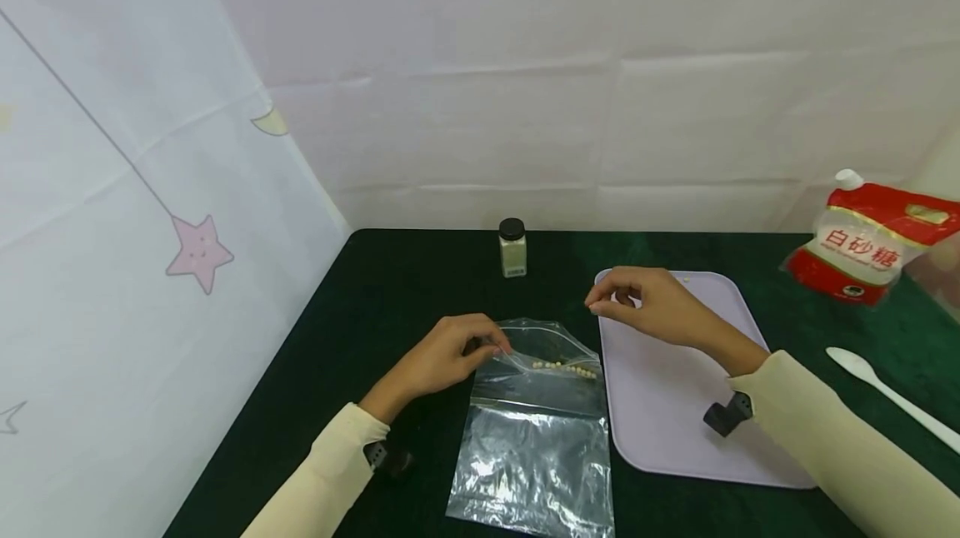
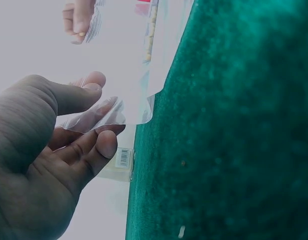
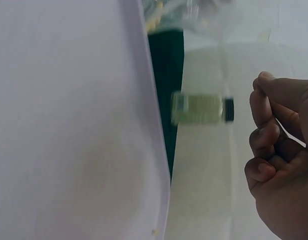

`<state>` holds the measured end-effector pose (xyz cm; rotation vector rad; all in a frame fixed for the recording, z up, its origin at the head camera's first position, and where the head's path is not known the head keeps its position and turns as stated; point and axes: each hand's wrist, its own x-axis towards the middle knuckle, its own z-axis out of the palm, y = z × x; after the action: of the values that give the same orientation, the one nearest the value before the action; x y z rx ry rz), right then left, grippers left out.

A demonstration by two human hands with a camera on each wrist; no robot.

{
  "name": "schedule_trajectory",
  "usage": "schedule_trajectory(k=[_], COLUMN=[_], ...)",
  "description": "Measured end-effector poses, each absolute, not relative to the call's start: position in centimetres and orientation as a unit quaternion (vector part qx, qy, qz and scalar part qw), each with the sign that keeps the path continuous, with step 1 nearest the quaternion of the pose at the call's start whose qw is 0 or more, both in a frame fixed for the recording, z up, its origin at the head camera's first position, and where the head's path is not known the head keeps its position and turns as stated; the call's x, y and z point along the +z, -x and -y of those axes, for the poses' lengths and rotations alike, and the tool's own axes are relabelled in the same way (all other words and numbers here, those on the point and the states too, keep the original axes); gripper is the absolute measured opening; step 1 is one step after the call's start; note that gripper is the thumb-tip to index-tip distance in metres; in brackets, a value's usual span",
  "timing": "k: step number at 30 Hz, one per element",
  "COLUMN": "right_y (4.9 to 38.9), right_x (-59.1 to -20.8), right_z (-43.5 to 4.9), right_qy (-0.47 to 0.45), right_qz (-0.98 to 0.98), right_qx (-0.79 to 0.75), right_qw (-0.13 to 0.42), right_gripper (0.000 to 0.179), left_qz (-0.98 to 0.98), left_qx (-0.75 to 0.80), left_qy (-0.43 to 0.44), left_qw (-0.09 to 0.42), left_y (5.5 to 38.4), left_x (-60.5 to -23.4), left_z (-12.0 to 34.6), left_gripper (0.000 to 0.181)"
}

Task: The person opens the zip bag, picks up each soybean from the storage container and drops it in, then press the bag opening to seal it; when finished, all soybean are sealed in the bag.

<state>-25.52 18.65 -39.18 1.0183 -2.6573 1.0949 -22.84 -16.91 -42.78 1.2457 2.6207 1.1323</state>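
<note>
My left hand [image 1: 452, 357] pinches the upper left edge of a clear zip bag [image 1: 534, 459], which lies on the dark green cloth with its mouth parted. Several pale yellow beans [image 1: 577, 371] sit near the bag's mouth. Over the far left corner of a lilac tray [image 1: 667, 430] hovers my right hand [image 1: 651, 305], thumb and forefinger pressed together. Between those fingertips a small yellowish bean [image 2: 82, 34] shows in the left wrist view; the right wrist view hides it. One more bean [image 3: 155, 231] lies by the tray's rim.
A small black-capped jar [image 1: 513, 253] stands at the table's far edge. Right of the tray lies a white spoon [image 1: 885, 388], with a red and white sugar pouch [image 1: 862, 251] behind it. A pale sheet hangs beyond the table.
</note>
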Motion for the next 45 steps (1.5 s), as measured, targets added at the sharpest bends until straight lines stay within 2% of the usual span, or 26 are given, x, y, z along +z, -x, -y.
schedule_trajectory(k=[5,12,19,25,30,36,45], right_y=[24.6,24.1,24.7,25.9,27.7,29.7,31.0], right_x=[-38.8,-38.9,-38.8,-38.3,-38.3,-39.3,-41.7], right_z=[-15.8,-14.5,-16.1,-19.2,-22.5,-26.3,-29.1], right_qy=[-0.392,-0.398,-0.378,-0.320,-0.230,-0.137,-0.086], right_qz=[0.838,0.831,0.843,0.880,0.920,0.954,0.972], right_qx=[0.379,0.388,0.380,0.337,0.286,0.252,0.212], right_qw=[0.026,-0.002,0.039,0.097,0.137,0.091,0.051], right_gripper=[0.009,0.016,0.013,0.011,0.011,0.021,0.016], left_qz=[-0.846,-0.843,-0.838,-0.840,-0.842,-0.842,-0.844], left_qx=[0.359,0.363,0.362,0.360,0.364,0.368,0.363], left_qy=[-0.394,-0.397,-0.408,-0.405,-0.398,-0.395,-0.393], left_qw=[0.012,0.013,0.001,0.004,0.014,0.021,0.026], left_y=[22.9,23.0,23.2,23.2,23.1,23.0,22.9], left_x=[-42.8,-42.9,-42.8,-42.6,-42.6,-42.8,-42.6], left_z=[16.8,16.7,16.7,16.9,17.0,17.0,16.8], left_gripper=[0.016,0.016,0.016,0.016,0.017,0.017,0.016])
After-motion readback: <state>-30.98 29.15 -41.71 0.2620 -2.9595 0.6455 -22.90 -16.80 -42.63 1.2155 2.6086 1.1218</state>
